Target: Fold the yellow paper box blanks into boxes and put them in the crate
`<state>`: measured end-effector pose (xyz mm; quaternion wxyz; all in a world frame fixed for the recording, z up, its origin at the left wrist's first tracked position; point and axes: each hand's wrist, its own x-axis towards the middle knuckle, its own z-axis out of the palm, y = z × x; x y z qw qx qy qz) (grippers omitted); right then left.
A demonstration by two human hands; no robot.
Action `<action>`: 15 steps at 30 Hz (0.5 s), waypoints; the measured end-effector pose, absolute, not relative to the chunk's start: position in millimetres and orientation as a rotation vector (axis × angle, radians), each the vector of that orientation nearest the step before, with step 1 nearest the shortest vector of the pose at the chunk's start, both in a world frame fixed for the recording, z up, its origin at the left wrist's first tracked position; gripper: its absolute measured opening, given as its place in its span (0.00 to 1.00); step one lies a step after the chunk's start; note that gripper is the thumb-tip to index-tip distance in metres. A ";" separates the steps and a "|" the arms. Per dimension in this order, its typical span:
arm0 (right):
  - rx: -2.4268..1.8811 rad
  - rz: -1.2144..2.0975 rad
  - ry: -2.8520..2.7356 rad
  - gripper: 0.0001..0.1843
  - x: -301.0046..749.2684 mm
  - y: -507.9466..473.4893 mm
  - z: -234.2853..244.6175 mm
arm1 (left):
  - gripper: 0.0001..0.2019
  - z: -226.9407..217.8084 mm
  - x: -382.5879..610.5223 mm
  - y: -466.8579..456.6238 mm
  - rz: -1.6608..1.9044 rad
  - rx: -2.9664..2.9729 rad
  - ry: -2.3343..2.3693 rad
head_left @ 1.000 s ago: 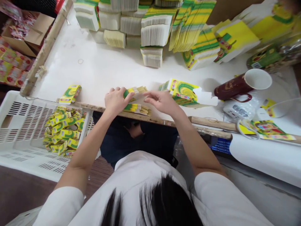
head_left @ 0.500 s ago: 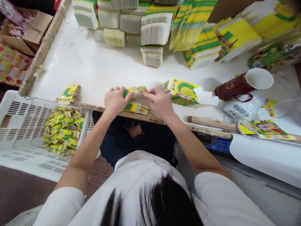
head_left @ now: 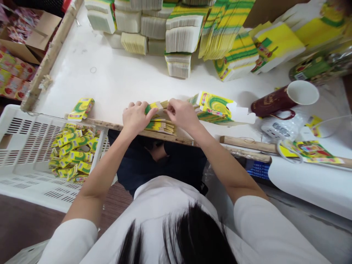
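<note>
At the table's front edge, my left hand (head_left: 135, 116) is closed around a small yellow-and-green carton (head_left: 154, 106), fingers on top and thumb at the near side. My right hand (head_left: 181, 113) has its fingers pinched together at the right end of this carton, where its pale flaps stick out; the fingers partly hide that end. Just below lies a bundle of flattened small cartons (head_left: 162, 126). To the right of my right hand, a larger yellow display box (head_left: 216, 106) lies with its white flap open. One closed small box (head_left: 81, 109) sits on the table at the left.
A white plastic crate (head_left: 30, 146) with several small yellow boxes (head_left: 74, 152) stands at the left below the table edge. Stacked flat cartons (head_left: 181, 33) fill the back. At the right are a maroon mug (head_left: 271, 101), a plastic-wrapped white item (head_left: 284, 126) and a wooden stick (head_left: 247, 143).
My right hand has turned slightly and shifted a little left, its fingers curling in at the carton's end. My left hand stays almost in place.
</note>
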<state>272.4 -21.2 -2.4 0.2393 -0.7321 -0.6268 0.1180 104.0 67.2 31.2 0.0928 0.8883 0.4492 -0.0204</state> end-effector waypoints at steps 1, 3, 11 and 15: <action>-2.018 0.334 -1.724 0.04 272.9 -18.9 -0.8 | 0.24 31.6 103.7 67.1 -0.063 2.641 1.323; -2.053 0.347 -1.734 0.05 272.6 -16.0 2.2 | 0.24 32.5 103.0 66.6 -0.075 2.649 1.304; -2.277 0.305 -1.611 0.11 255.1 -10.2 7.0 | 0.23 34.0 100.1 64.7 -0.111 2.665 1.258; -2.312 0.362 -1.536 0.15 246.9 -1.3 5.6 | 0.23 33.7 101.5 65.9 -0.144 2.662 1.302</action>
